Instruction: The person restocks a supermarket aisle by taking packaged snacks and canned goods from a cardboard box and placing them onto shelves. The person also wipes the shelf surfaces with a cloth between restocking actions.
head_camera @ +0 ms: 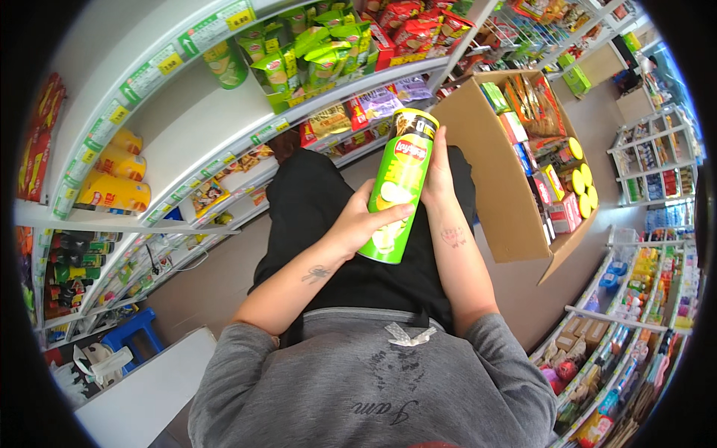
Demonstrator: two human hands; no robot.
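Note:
Over my lap I hold a green Lay's crisp canister between both hands. It leans slightly, with its yellow-rimmed, dark upper end pointing away from me. My left hand wraps the lower part, thumb across the printed front. Along the upper right side rests my right hand, its fingers partly hidden behind the canister. On the shelf ahead to the left stands a similar green canister. Several yellow canisters sit nearer on that same shelf.
An open cardboard box at my right holds packets, small boxes and several yellow-lidded canisters. Green crisp bags and red bags fill the shelf beyond. Behind left are a blue stool and a white board. Stocked racks line the right.

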